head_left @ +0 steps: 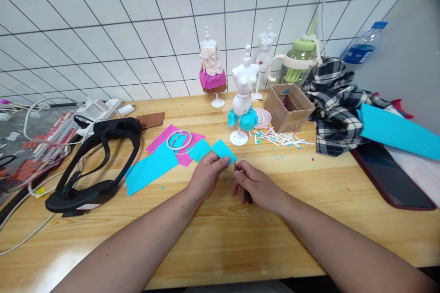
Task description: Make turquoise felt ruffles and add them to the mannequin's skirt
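A small blue paper piece is pinched by the left hand. What seem to be tweezers are gripped in the right hand. The thin paper could be torn if squeezed too hard.

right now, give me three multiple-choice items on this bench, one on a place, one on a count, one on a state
1. Where does the cardboard box stand?
A. right of the mannequin with the blue skirt
B. on the black headband
C. left of the pink paper

2. How many mannequins stand on the table?
A. one
B. three
C. five

3. What is the left hand doing?
A. lying flat and empty
B. pinching a piece of blue paper
C. gripping the water bottle

Answers:
1. A, the box sits just right of that mannequin, by the checked cloth.
2. B, one wears pink, one a blue skirt, one stands bare behind.
3. B, its fingers close on the paper's edge, while the right hand holds a thin dark tool.
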